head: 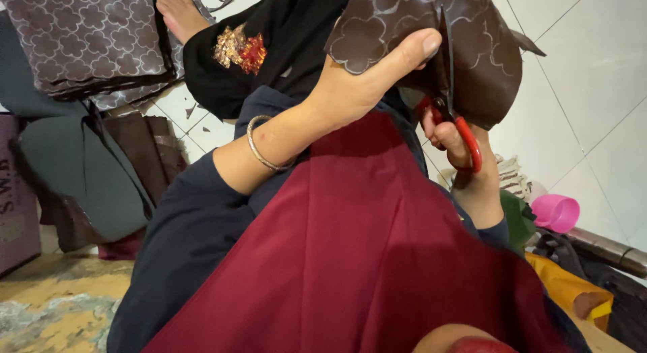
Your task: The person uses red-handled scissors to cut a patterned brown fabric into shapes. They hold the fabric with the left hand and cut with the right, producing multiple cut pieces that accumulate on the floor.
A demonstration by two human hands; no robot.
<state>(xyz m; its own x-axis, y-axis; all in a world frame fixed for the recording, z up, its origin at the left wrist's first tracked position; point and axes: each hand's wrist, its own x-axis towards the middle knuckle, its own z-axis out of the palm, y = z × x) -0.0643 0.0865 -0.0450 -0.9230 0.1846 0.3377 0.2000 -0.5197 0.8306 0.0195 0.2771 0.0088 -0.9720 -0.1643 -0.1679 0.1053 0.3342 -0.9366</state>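
mid-cut: my left hand [367, 80] pinches the brown patterned sheet [465, 49], right hand [458, 140] closed on red scissors [465, 134]; next snip should follow the scalloped outline.

Cup [556, 213] right of scissors [458, 127].

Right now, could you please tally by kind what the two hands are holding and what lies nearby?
Brown patterned sheet piece in left hand: 1
Red-handled scissors in right hand: 1
Stack of patterned sheets: 1
Pink cup: 1
Total: 4

White tiled floor [593, 76], worn yellowish mat [60, 306] at one side.
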